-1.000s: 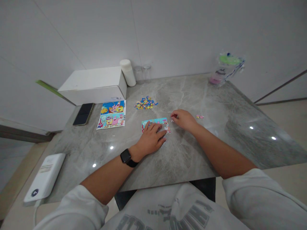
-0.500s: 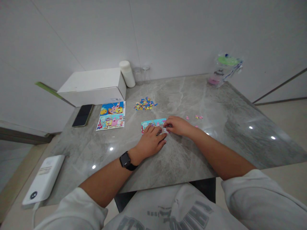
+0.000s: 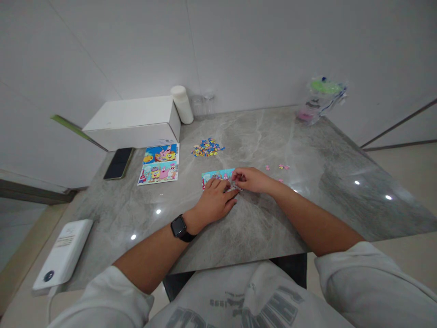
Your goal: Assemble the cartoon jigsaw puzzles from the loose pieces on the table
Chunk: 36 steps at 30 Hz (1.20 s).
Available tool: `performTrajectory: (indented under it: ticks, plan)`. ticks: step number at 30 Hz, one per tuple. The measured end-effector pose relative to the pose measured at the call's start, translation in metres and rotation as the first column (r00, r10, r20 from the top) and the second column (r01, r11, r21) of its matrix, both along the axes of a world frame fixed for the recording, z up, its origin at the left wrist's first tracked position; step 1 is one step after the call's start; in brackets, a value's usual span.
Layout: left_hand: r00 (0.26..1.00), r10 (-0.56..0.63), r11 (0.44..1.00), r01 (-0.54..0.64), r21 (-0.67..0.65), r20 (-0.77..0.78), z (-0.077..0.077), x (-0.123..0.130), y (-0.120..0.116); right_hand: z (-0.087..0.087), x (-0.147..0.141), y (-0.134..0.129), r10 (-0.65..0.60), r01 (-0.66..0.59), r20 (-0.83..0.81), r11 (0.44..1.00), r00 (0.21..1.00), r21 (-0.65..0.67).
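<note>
A partly assembled jigsaw puzzle (image 3: pixel 218 174) with a cartoon picture lies on the table in front of me. My left hand (image 3: pixel 217 198) rests on its lower part, fingers spread. My right hand (image 3: pixel 250 179) is at the puzzle's right end, thumb and fingertips pinched together; whatever is between them is too small and covered to make out. Both hands hide the near and right parts of the puzzle. A few loose pink puzzle pieces (image 3: pixel 284 167) lie to the right of my right hand. Farther back is a heap of mixed puzzle pieces (image 3: pixel 208 148).
Left of the puzzle lies a printed picture sheet (image 3: pixel 158 173), with a phone (image 3: pixel 119 163) beside it. Behind stand a white box (image 3: pixel 131 120), a white bottle (image 3: pixel 182 105) and two clear glasses (image 3: pixel 208 106). A power bank (image 3: pixel 63 255) is near left; a bagged cup (image 3: pixel 316 101) far right.
My right hand has shifted very slightly at the puzzle's right end, its fingers still pinched. The left hand stays where it was, and the view has moved a little.
</note>
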State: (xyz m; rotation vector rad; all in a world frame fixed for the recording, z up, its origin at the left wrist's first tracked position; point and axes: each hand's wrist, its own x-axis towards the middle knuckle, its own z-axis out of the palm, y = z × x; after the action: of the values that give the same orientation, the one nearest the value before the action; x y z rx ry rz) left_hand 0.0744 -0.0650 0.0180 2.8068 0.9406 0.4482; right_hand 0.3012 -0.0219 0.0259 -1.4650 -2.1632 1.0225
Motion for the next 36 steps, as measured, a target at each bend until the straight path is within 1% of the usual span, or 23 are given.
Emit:
performTrajectory:
  ticks: [5, 11, 15, 18, 20, 23, 25, 27, 32, 36]
  plan:
    - [1.0, 0.0, 1.0, 0.0, 0.008, 0.003, 0.0, 0.0, 0.0, -0.003, 0.004, 0.006, -0.041, 0.039, -0.056, 0.999, 0.998, -0.039]
    - [1.0, -0.016, 1.0, 0.016, 0.012, 0.015, 0.0, 0.0, 0.0, -0.011, 0.01, 0.012, -0.127, 0.1, -0.259, 0.988, 0.957, -0.117]
    - [1.0, -0.02, 1.0, 0.02, 0.014, 0.019, -0.001, -0.001, 0.001, -0.01, 0.011, 0.013, -0.179, 0.134, -0.31, 0.978, 0.934, -0.161]
    - [1.0, -0.018, 1.0, 0.017, 0.01, 0.021, -0.001, -0.001, 0.002, -0.008, 0.01, 0.013, -0.182, 0.129, -0.309, 0.974, 0.933, -0.186]
    - [1.0, -0.016, 1.0, 0.016, 0.007, 0.022, -0.001, -0.001, 0.002, -0.007, 0.01, 0.013, -0.177, 0.128, -0.307, 0.976, 0.935, -0.175]
    - [1.0, -0.02, 1.0, 0.02, 0.011, 0.017, -0.001, 0.0, 0.001, -0.007, 0.011, 0.014, -0.166, 0.138, -0.31, 0.984, 0.936, -0.109]
    - [1.0, -0.024, 1.0, 0.024, 0.015, 0.014, -0.001, 0.0, 0.001, -0.008, 0.013, 0.014, -0.159, 0.154, -0.274, 0.987, 0.949, -0.04]
    - [1.0, -0.027, 1.0, 0.027, 0.014, 0.011, -0.002, 0.0, 0.001, -0.009, 0.014, 0.014, -0.144, 0.148, -0.232, 0.989, 0.962, -0.001]
    - [1.0, -0.024, 1.0, 0.024, 0.007, 0.016, -0.002, -0.001, 0.001, -0.013, 0.013, 0.011, -0.069, 0.051, -0.239, 0.995, 0.969, -0.08]
    - [1.0, -0.019, 1.0, 0.019, -0.003, 0.024, -0.003, -0.001, 0.001, -0.014, 0.01, 0.008, -0.024, 0.012, -0.16, 0.997, 0.987, -0.073]
